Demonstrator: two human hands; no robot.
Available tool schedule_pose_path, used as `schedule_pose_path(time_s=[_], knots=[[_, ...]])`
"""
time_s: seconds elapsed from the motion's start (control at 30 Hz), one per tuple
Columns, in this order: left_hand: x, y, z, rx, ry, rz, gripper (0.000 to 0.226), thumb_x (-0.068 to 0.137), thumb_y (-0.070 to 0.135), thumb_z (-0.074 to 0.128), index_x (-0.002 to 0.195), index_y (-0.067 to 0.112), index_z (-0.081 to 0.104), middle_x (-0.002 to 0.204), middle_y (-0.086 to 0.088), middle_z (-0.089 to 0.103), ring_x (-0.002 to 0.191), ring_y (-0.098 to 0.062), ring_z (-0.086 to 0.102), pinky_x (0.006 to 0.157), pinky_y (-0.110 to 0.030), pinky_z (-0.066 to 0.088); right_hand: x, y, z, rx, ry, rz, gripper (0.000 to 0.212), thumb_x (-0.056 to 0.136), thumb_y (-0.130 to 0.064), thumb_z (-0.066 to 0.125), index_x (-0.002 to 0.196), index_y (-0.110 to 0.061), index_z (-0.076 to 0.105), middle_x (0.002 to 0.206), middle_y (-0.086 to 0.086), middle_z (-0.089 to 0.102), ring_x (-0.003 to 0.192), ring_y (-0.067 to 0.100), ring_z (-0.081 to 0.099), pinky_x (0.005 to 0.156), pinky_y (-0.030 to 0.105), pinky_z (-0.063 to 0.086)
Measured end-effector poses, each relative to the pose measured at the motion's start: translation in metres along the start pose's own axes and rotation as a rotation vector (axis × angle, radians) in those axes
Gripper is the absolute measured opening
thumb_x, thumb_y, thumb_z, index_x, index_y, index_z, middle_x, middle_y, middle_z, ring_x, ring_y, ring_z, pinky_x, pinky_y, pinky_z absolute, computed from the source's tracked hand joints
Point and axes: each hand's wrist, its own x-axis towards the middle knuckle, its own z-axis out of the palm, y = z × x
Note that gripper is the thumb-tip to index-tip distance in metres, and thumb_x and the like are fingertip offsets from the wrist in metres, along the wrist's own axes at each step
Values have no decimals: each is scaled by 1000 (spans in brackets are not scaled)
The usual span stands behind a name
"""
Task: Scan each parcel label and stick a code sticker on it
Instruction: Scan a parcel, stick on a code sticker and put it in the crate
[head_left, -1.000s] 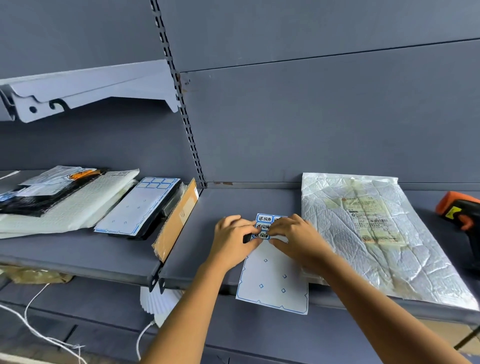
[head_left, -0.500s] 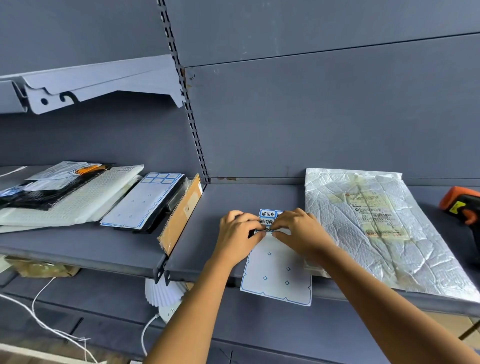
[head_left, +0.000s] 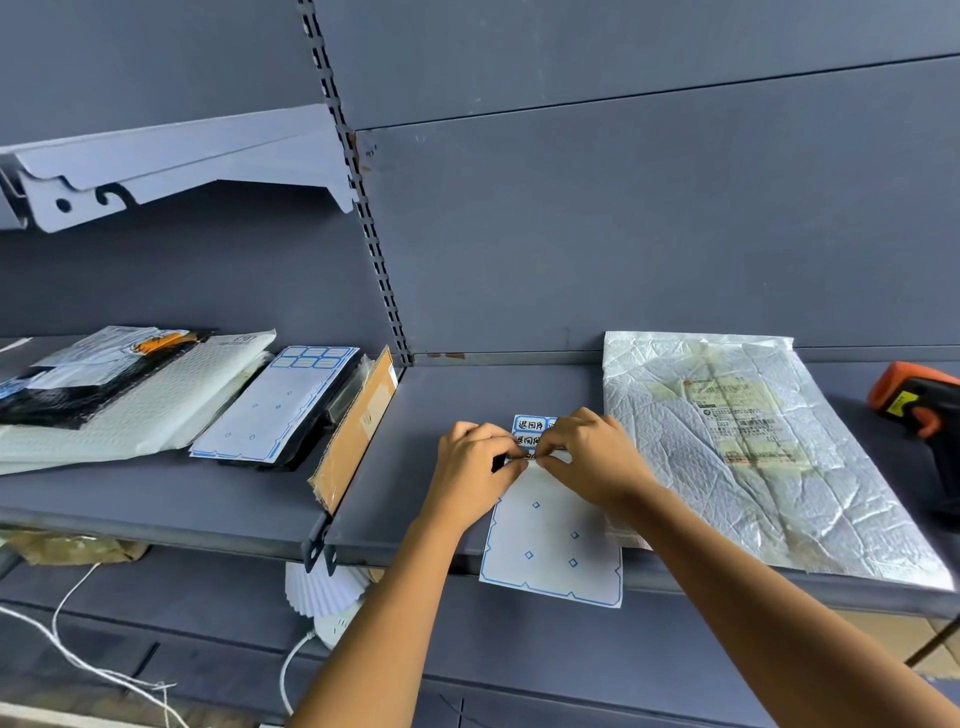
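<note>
On the sheet (head_left: 550, 535), left hand (head_left: 470, 470) and right hand (head_left: 597, 462) fingers (head_left: 511, 458) pinch a sticker (head_left: 531, 455).

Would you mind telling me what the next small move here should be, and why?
Probably peel one sticker free and carry it right to the silver parcel. The left hand and the right hand both pinch the sticker sheet at its remaining printed stickers, its lower part is already bare, and the parcel beside it shows no blue sticker that I can see.
</note>
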Motion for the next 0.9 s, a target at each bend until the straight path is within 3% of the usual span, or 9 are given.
schedule_pose_path(time_s=[0.3, 0.6, 0.7, 0.77, 0.9], knots=[[1, 2, -2, 13, -77, -53, 30, 89, 36, 60, 117, 26, 65, 116, 13, 59, 107, -17, 42, 84, -25, 26, 6, -1, 1, 33, -42, 52, 13, 89, -25, 58, 87, -22, 71, 95, -3, 69, 96, 23, 54, 84, 33, 37], [3, 3, -4, 7, -110, -89, 29, 90, 36, 60, 114, 22, 66, 118, 13, 57, 109, -17, 41, 88, -28, 29, 2, 0, -1, 201, 149, 48, 12, 83, -22, 57, 85, -19, 68, 82, -2, 62, 79, 23, 57, 73, 40, 47], [2, 2, -4, -10, -108, -88, 29, 89, 37, 59, 116, 27, 66, 118, 14, 57, 109, -15, 41, 88, -27, 30, -1, -3, -11, 327, 227, 125, 8, 87, -18, 60, 91, -18, 68, 77, -5, 63, 72, 16, 57, 70, 33, 47], [2, 1, -4, -15, -101, -77, 29, 89, 37, 60, 116, 29, 66, 117, 16, 57, 109, -14, 41, 87, -26, 29, -5, -1, -21, 439, 256, 231, 9, 89, -15, 61, 94, -18, 68, 73, 1, 65, 66, 20, 58, 64, 32, 46], [2, 0, -4, -19, -85, -62, 28, 90, 35, 60, 117, 27, 66, 115, 16, 57, 107, -13, 42, 85, -24, 27, -21, 15, -44, 585, 298, 310, 12, 93, -14, 56, 89, -23, 63, 66, 2, 67, 41, 11, 49, 45, 20, 39]])
